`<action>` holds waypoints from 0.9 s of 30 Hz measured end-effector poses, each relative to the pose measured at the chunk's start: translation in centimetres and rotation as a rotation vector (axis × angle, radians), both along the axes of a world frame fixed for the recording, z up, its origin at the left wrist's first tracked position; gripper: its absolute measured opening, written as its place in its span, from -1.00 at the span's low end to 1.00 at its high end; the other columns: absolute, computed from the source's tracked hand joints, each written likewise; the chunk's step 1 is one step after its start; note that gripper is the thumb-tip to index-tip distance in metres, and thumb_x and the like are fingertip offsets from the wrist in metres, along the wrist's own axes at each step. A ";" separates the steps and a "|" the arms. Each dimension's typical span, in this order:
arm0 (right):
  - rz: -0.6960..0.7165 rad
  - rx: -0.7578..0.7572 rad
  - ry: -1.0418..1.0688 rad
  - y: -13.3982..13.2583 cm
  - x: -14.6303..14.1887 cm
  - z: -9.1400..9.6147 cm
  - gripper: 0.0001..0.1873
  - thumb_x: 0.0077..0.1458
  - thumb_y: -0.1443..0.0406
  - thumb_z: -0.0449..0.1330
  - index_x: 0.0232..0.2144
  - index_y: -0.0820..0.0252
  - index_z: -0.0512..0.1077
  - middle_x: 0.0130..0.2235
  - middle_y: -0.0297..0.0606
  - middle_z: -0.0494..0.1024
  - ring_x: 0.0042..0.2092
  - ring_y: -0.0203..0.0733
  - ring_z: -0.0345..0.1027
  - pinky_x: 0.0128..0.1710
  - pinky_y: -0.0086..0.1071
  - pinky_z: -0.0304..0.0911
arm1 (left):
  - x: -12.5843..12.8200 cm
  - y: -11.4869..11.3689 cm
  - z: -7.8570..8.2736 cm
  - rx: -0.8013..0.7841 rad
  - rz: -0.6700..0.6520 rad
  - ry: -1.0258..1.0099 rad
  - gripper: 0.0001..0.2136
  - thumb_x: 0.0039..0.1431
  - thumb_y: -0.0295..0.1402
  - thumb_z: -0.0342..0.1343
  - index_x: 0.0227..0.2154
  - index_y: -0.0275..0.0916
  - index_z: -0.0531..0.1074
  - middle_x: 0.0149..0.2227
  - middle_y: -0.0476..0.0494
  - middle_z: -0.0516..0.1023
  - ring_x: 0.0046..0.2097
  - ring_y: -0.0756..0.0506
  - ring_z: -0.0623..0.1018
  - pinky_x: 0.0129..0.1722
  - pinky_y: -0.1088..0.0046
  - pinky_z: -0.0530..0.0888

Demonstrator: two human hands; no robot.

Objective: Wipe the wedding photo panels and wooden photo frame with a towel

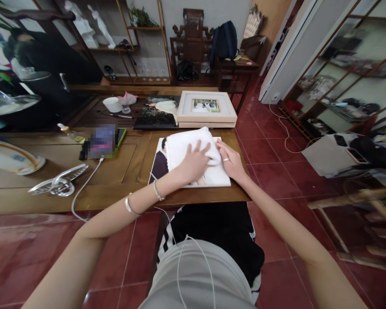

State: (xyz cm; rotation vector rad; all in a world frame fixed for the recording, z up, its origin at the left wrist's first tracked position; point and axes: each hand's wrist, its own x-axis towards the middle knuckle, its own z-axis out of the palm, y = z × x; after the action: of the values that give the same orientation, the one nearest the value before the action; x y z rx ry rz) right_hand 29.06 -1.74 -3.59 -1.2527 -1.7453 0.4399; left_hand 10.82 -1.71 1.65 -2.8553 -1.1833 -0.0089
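A folded white cloth (pixel 176 148) lies over a large photo print (pixel 157 165) at the table's near edge. My left hand (pixel 195 163) rests flat on the cloth with its fingers spread. At the right edge of the print, my right hand (pixel 230 159) lies with its fingers stretched out and touching the cloth's side; it wears a ring. Most of the print's picture is hidden under the cloth, though a dark-suited figure shows at its left. Just behind it sit stacked light wood frames (pixel 184 107) and a dark photo panel (pixel 144 116).
To the left on the wooden table (pixel 131 197) are a phone (pixel 103 139) on a white cable, a shiny metal object (pixel 59 180), a small dropper bottle (pixel 71 134) and a white cup (pixel 112 104). A wooden stool (pixel 347 201) stands on the floor at right.
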 end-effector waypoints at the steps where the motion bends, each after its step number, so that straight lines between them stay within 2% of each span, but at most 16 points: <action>1: -0.022 0.016 0.044 -0.1 0.0 0.2 -0.54 0.32 0.09 -0.09 0.05 0.06 0.47 0.21 -0.24 0.42 0.27 -0.10 0.23 0.30 -0.11 0.13 | 0.4 -1.2 -0.1 0.009 -0.037 0.005 -0.71 0.28 -0.44 -0.02 -0.06 -0.24 0.55 0.36 -0.30 0.13 0.33 -0.54 0.12 0.17 -0.27 0.23; 4: -0.039 0.032 0.131 -0.5 0.0 0.5 -0.48 0.33 0.01 -0.14 0.08 0.05 0.45 0.25 -0.27 0.37 0.30 -0.12 0.18 0.32 -0.14 0.08 | 1.2 -5.5 -0.3 0.096 -0.145 0.018 -0.74 0.27 -0.45 -0.02 -0.15 -0.29 0.58 0.35 -0.31 0.14 0.32 -0.56 0.13 0.19 -0.26 0.24; 7: -0.026 0.015 0.146 -0.6 0.0 0.6 -0.47 0.33 0.01 -0.15 0.08 0.05 0.45 0.25 -0.27 0.37 0.29 -0.11 0.20 0.31 -0.13 0.10 | 0.6 -9.1 -0.1 0.189 -0.231 0.029 -0.75 0.29 -0.43 -0.01 -0.20 -0.26 0.59 0.33 -0.29 0.20 0.29 -0.51 0.23 0.16 -0.17 0.35; 10: -0.024 -0.004 0.106 -0.5 -0.1 0.4 -0.53 0.32 0.06 -0.07 0.04 0.10 0.48 0.16 -0.19 0.48 0.21 -0.09 0.33 0.25 -0.12 0.21 | -1.4 -10.8 0.6 0.206 -0.295 0.006 -0.81 0.26 -0.43 0.06 -0.31 -0.20 0.59 0.26 -0.19 0.33 0.23 -0.40 0.38 0.11 0.01 0.46; 12: 0.012 -0.002 0.021 -0.4 -0.2 0.2 -0.62 0.26 0.13 0.04 -0.03 0.11 0.52 0.09 -0.18 0.55 0.16 -0.07 0.39 0.22 -0.11 0.24 | -3.0 -10.7 1.3 0.175 -0.318 -0.005 -0.85 0.21 -0.48 0.11 -0.32 -0.17 0.57 0.23 -0.16 0.38 0.19 -0.32 0.44 0.07 0.16 0.50; 15: 0.064 0.016 -0.105 -0.2 -0.2 0.0 -0.68 0.15 0.20 0.16 -0.05 0.10 0.53 0.09 -0.17 0.54 0.21 -0.03 0.33 0.25 -0.07 0.20 | -4.9 -8.9 2.8 0.092 -0.204 0.033 -0.78 0.18 -0.57 0.08 -0.21 -0.19 0.55 0.20 -0.22 0.42 -0.01 -0.22 0.60 -0.15 0.32 0.57; 18: 0.077 0.004 -0.140 -0.1 -0.1 -0.1 -0.62 0.12 0.21 0.20 0.00 0.13 0.50 0.12 -0.11 0.52 0.24 -0.01 0.28 0.26 -0.03 0.18 | -5.9 -5.4 4.2 0.016 0.062 0.087 -0.78 0.26 -0.51 0.00 -0.16 -0.28 0.54 0.11 -0.34 0.49 -0.24 -0.22 0.65 -0.33 0.29 0.57; 21: 0.087 -0.002 -0.112 -0.1 0.1 -0.2 -0.61 0.09 0.22 0.22 -0.01 0.15 0.50 0.13 -0.08 0.50 0.23 0.00 0.31 0.25 -0.04 0.19 | -6.0 -1.7 5.2 0.066 0.261 -0.029 -0.74 0.32 -0.44 -0.08 -0.14 -0.36 0.52 0.12 -0.41 0.46 -0.15 -0.31 0.63 -0.24 0.17 0.57; 23: 0.086 0.001 -0.082 0.0 0.2 -0.2 -0.63 0.06 0.23 0.25 -0.04 0.12 0.51 0.13 -0.11 0.50 0.21 0.00 0.33 0.24 -0.04 0.20 | -5.3 0.4 5.2 0.154 0.255 -0.172 -0.72 0.30 -0.50 -0.10 -0.12 -0.39 0.51 0.25 -0.41 0.31 0.03 -0.37 0.55 -0.08 0.10 0.54; 25: 0.092 0.001 -0.065 0.0 0.2 -0.1 -0.64 0.04 0.23 0.26 -0.07 0.10 0.52 0.12 -0.14 0.51 0.20 0.00 0.35 0.24 -0.04 0.21 | -4.1 2.1 4.5 0.220 0.107 -0.245 -0.69 0.21 -0.60 -0.10 -0.12 -0.38 0.52 0.35 -0.33 0.14 0.24 -0.38 0.36 0.11 0.06 0.43; 27: 0.094 -0.003 -0.065 0.0 0.3 -0.1 -0.64 0.03 0.22 0.27 -0.07 0.10 0.53 0.09 -0.16 0.54 0.16 0.01 0.39 0.19 -0.06 0.26 | -2.4 3.3 3.0 0.218 -0.071 -0.236 -0.66 0.16 -0.65 -0.08 -0.12 -0.35 0.52 0.38 -0.25 0.08 0.34 -0.34 0.19 0.24 0.06 0.29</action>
State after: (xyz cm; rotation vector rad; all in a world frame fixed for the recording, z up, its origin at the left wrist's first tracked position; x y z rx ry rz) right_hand 29.36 -1.78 -3.65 -1.2026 -1.8651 0.4613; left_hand 8.37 1.56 4.65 -2.7563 -1.0396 -0.4602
